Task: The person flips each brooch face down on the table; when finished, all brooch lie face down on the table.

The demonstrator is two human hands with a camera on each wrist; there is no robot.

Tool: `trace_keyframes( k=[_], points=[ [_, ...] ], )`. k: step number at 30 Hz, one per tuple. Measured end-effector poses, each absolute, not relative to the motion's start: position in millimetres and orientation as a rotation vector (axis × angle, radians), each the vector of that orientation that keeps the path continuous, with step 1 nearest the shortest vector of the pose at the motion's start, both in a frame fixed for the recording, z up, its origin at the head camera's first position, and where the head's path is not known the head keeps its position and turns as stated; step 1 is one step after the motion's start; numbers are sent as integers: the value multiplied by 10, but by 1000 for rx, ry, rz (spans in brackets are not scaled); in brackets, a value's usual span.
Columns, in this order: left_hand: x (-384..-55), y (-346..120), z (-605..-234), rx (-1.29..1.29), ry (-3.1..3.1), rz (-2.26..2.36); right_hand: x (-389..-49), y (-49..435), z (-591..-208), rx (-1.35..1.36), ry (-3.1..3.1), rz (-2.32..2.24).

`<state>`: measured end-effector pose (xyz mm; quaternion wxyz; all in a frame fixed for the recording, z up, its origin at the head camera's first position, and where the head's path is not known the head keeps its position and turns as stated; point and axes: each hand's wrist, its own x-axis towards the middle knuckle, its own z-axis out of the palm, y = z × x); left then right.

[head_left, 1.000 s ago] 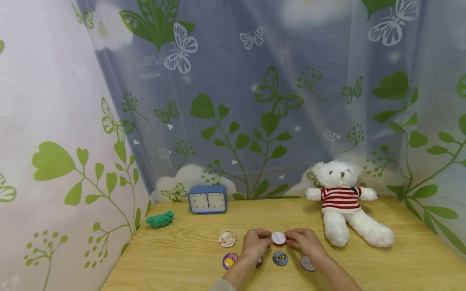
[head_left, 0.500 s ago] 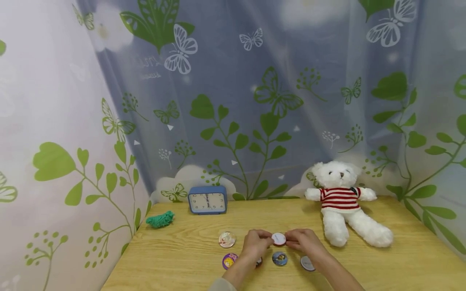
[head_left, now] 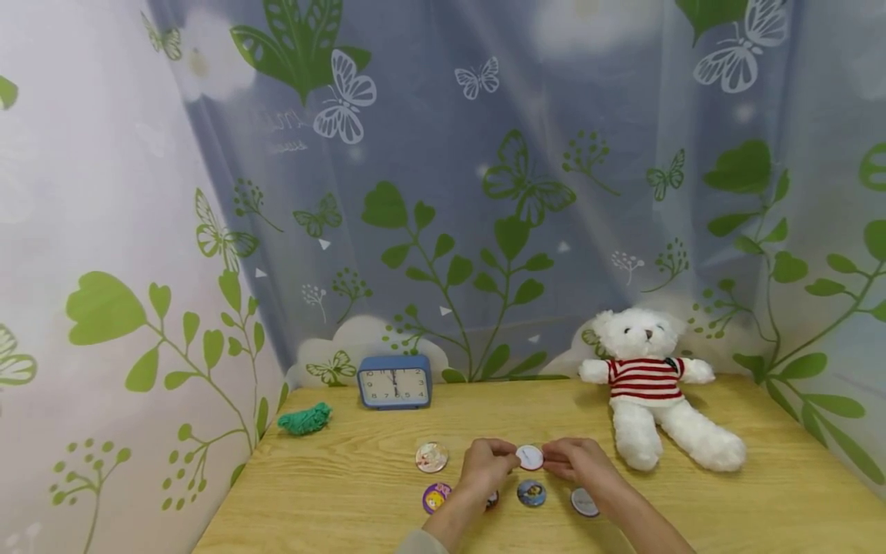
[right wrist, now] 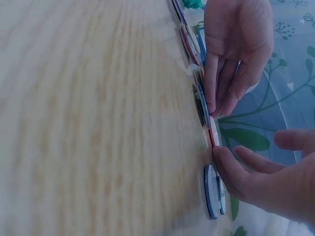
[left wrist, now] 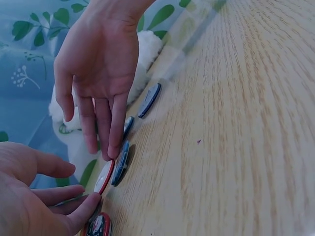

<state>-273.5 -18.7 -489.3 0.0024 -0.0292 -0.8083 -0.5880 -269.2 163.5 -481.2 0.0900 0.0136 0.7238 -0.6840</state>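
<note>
A round pin badge (head_left: 530,457) lies white back up on the table, its rim red, between my two hands. My left hand (head_left: 486,466) touches its left edge with the fingertips. From the other side, the fingertips of my right hand (head_left: 580,466) meet its right edge. In the left wrist view both hands have extended fingers, thumbs held away from the badge. A blue picture badge (head_left: 531,492) lies just in front. Beneath the right wrist is a badge with a pale back (head_left: 585,502). The left wrist partly covers a dark red badge (left wrist: 100,225).
Left of the hands lie a cream picture badge (head_left: 432,457) and a purple one with a yellow figure (head_left: 436,498). A blue clock (head_left: 394,383) and a green crumpled bundle (head_left: 305,419) stand farther back. A white teddy bear (head_left: 647,385) sits at the right, before a printed curtain (head_left: 443,154).
Both hands stay at the white-backed badge with hardly any movement. The whole head view has shifted very slightly.
</note>
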Motion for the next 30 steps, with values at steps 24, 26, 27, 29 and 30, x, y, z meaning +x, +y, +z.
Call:
trace_keyframes(
  k=[24,26,27,29,30],
  points=[
    [-2480,-417,-4803,-388,-2506,-1860,-2375,1971,-4829,-268,1855,-2039],
    [-2451,-426,-4800,-420,-2533,-1856,-2348,1979,-4830,-275,1832,-2039],
    [-2440,-428,-4800,-426,-2548,-1859,-2337,1983,-4828,-277,1824,-2034],
    [-2422,-433,-4806,-448,-2586,-1845,-2321,1989,-4824,-267,1802,-2029],
    [-2417,-433,-4813,-465,-2598,-1827,-2317,1990,-4819,-257,1795,-2023]
  ],
)
